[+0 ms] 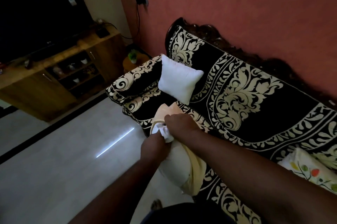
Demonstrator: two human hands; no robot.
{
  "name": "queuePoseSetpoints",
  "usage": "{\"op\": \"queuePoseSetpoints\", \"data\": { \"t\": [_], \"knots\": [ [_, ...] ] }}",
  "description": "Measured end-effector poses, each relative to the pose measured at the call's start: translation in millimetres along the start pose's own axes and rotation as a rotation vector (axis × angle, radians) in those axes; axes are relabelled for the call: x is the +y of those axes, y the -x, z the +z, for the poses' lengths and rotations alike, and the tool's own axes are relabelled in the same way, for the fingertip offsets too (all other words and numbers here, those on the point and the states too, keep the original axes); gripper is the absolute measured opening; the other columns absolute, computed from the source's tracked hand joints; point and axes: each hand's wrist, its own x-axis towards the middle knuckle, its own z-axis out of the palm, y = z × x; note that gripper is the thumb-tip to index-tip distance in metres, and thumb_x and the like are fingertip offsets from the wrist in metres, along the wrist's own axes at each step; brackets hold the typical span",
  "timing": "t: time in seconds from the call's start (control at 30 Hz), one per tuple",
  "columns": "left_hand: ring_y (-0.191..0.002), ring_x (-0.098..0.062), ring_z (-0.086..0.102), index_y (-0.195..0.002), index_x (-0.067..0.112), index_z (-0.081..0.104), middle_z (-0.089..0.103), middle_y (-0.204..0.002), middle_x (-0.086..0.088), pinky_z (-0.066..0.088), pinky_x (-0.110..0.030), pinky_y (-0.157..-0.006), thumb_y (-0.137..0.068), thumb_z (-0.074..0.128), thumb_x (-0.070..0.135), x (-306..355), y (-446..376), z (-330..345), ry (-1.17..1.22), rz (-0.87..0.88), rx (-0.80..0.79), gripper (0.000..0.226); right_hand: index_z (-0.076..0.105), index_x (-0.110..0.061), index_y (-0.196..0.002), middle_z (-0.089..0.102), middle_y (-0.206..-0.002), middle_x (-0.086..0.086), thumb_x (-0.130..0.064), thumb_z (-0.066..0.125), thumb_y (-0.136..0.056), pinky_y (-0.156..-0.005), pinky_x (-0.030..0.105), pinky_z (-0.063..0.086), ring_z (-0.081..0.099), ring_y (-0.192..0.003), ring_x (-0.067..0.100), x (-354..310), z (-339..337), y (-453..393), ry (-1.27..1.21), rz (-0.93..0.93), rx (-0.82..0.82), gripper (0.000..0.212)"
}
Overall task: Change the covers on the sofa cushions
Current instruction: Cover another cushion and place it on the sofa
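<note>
At the sofa's front edge a white cushion [176,164] sits partly inside a pale yellow cover [196,166]. My left hand [154,146] grips the cushion's bunched white corner. My right hand [179,123] holds the cover's upper edge, fingers curled into the fabric. A bare white cushion [179,80] leans upright in the sofa's far corner against the armrest. At the right edge lies a cushion in a white cover [313,168] with coloured leaves.
The sofa [255,85] wears a black throw with cream floral patterns and stands against a red wall. A wooden TV cabinet [60,77] stands at the left, a small round table with a potted plant [132,56] beside the armrest. Pale glossy floor [63,160] spreads left.
</note>
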Motion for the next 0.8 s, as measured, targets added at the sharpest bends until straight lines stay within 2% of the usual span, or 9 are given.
{"op": "queuePoseSetpoints", "data": {
  "t": [0.1, 0.17, 0.23, 0.37, 0.47, 0.53, 0.63, 0.7, 0.8],
  "knots": [
    [-0.104, -0.03, 0.068, -0.118, 0.015, 0.064, 0.071, -0.111, -0.008, 0.052, -0.034, -0.083, -0.093, 0.058, 0.028, -3, -11, -5, -0.066, -0.148, -0.123, 0.028, 0.06, -0.011, -0.112, 0.07, -0.104, 0.015, -0.021, 0.051, -0.099, -0.066, 0.038, 0.038, 0.069, -0.093, 0.038, -23, -6, 6, -0.052, -0.064, 0.105, 0.019],
    [-0.106, -0.03, 0.068, -0.112, 0.01, 0.064, 0.071, -0.111, -0.01, 0.054, -0.038, -0.086, -0.092, 0.062, 0.027, -5, -17, -7, -0.087, -0.224, -0.191, 0.026, 0.059, -0.01, -0.113, 0.069, -0.105, 0.015, -0.017, 0.048, -0.099, -0.066, 0.038, 0.035, 0.068, -0.094, 0.038, -39, -12, 13, -0.1, -0.087, 0.086, 0.019],
    [-0.111, -0.031, 0.066, -0.118, 0.008, 0.062, 0.069, -0.117, -0.012, 0.05, -0.037, -0.089, -0.093, 0.063, 0.026, -8, -23, -6, 0.025, -0.263, -0.189, 0.031, 0.058, -0.011, -0.112, 0.068, -0.104, 0.014, -0.015, 0.046, -0.099, -0.065, 0.039, 0.037, 0.068, -0.094, 0.037, -44, -9, 18, -0.117, -0.062, 0.071, 0.019],
    [-0.104, -0.03, 0.067, -0.114, 0.022, 0.066, 0.073, -0.11, -0.007, 0.053, -0.036, -0.085, -0.083, 0.065, 0.039, -12, -32, -4, 0.715, -0.511, 0.159, 0.036, 0.051, -0.018, -0.118, 0.062, -0.098, 0.01, -0.021, 0.043, -0.09, -0.055, 0.04, 0.05, 0.064, -0.081, 0.033, -11, 18, 36, -0.043, 0.157, 0.078, 0.03],
    [-0.105, -0.029, 0.066, -0.119, 0.02, 0.067, 0.072, -0.113, -0.006, 0.051, -0.034, -0.089, -0.08, 0.067, 0.039, -20, -43, -14, 0.95, -0.664, 0.388, 0.044, 0.033, -0.018, -0.134, 0.056, -0.119, 0.015, -0.021, 0.06, -0.09, -0.063, 0.043, 0.057, 0.063, -0.092, 0.032, 17, 49, 55, -0.069, 0.368, 0.003, 0.052],
    [-0.108, -0.032, 0.065, -0.121, 0.015, 0.065, 0.07, -0.117, -0.01, 0.048, -0.033, -0.088, -0.083, 0.067, 0.032, -30, -51, -18, 0.986, -0.791, 0.525, 0.041, 0.028, -0.015, -0.14, 0.053, -0.126, 0.014, -0.026, 0.056, -0.096, -0.075, 0.041, 0.057, 0.065, -0.1, 0.031, 17, 56, 63, -0.15, 0.46, -0.071, 0.053],
    [-0.107, -0.03, 0.066, -0.117, 0.016, 0.066, 0.071, -0.118, -0.008, 0.047, -0.03, -0.086, -0.091, 0.056, 0.028, -44, -56, -23, 0.966, -1.0, 0.763, 0.031, 0.033, -0.013, -0.14, 0.061, -0.118, 0.011, -0.028, 0.048, -0.102, -0.075, 0.04, 0.054, 0.068, -0.096, 0.034, -12, 52, 68, -0.161, 0.284, -0.011, 0.044],
    [-0.108, -0.029, 0.067, -0.117, 0.019, 0.067, 0.071, -0.118, -0.005, 0.05, -0.031, -0.089, -0.094, 0.047, 0.035, -54, -59, -30, 0.985, -1.074, 0.874, 0.034, 0.046, -0.017, -0.127, 0.064, -0.104, 0.007, -0.029, 0.058, -0.097, -0.062, 0.038, 0.053, 0.07, -0.082, 0.032, -32, 43, 73, -0.162, 0.114, 0.11, 0.035],
    [-0.115, -0.032, 0.063, -0.129, 0.02, 0.059, 0.068, -0.126, -0.008, 0.049, -0.036, -0.096, -0.094, 0.054, 0.039, -57, -59, -33, 0.96, -1.106, 0.834, 0.04, 0.05, -0.025, -0.103, 0.063, -0.084, 0.0, -0.028, 0.076, -0.078, -0.042, 0.03, 0.045, 0.065, -0.057, 0.026, -40, 36, 72, -0.156, 0.002, 0.171, 0.036]
  ]
}}
